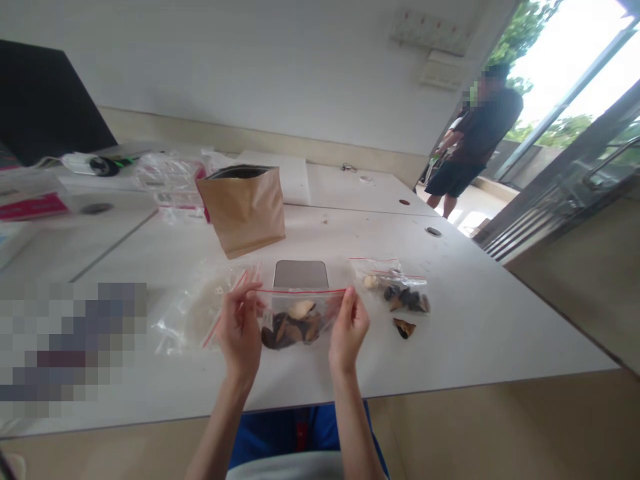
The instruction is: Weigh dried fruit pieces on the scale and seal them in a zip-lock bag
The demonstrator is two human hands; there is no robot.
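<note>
My left hand (pixel 240 327) and my right hand (pixel 349 331) pinch the upper corners of a clear zip bag (pixel 297 321) with a red seal line. Dark and tan shell-like pieces lie in its bottom. To the right, a second zip bag (pixel 395 288) holds similar pieces, and one loose piece (pixel 404 327) rests on the white table (pixel 475 313) just below it. A crumpled clear plastic bag (pixel 193 313) lies beside my left hand. Behind the held bag is a flat grey pad (pixel 301 274), partly hidden by it.
A kraft paper pouch (pixel 243 210) stands behind the grey pad. Plastic packaging and a dark laptop (pixel 45 100) sit at the back left. A pixelated patch covers the lower left. A person (pixel 487 133) stands by the glass door at the right.
</note>
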